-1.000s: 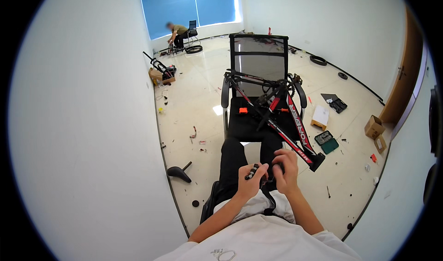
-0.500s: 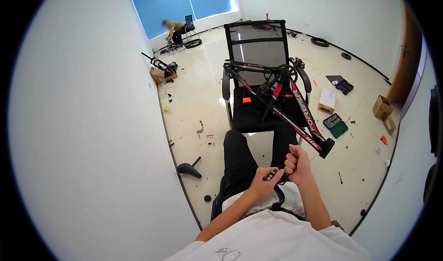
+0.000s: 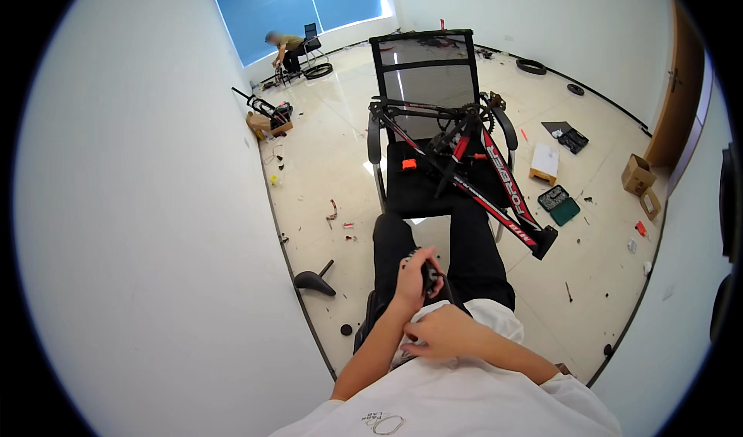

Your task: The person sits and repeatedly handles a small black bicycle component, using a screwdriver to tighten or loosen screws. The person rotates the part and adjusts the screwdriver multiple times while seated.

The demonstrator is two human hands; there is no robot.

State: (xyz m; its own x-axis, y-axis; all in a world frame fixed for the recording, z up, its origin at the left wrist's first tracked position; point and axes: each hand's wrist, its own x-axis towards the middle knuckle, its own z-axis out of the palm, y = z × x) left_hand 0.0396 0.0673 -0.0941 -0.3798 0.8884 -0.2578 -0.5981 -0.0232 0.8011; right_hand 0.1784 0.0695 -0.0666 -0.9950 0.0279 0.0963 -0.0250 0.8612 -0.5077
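My left hand (image 3: 410,284) is closed around a small black part with grey metallic bits (image 3: 430,277), held over my left thigh. The fingers cover much of it, so its kind is unclear. Close to my body, my right hand (image 3: 443,332) lies across my lap beside the left wrist, fingers bent and pointing left; whatever they hold is hidden. In front of my knees, a black, red and white bicycle frame (image 3: 507,178) with its crank and chainring rests across a black mesh chair (image 3: 429,85). An orange object (image 3: 409,164) sits on that chair's seat.
Left on the floor lies a bicycle saddle with its post (image 3: 315,281). To the right are an open green case (image 3: 559,205), a black tool case (image 3: 571,138) and cardboard boxes (image 3: 638,175). Tyres (image 3: 531,66) lie farther back. Another person (image 3: 289,50) bends over by the window.
My left hand has risen and shifted left with the black part. My right hand has dropped from beside the frame to my lap, swinging left. The view has shifted slightly.
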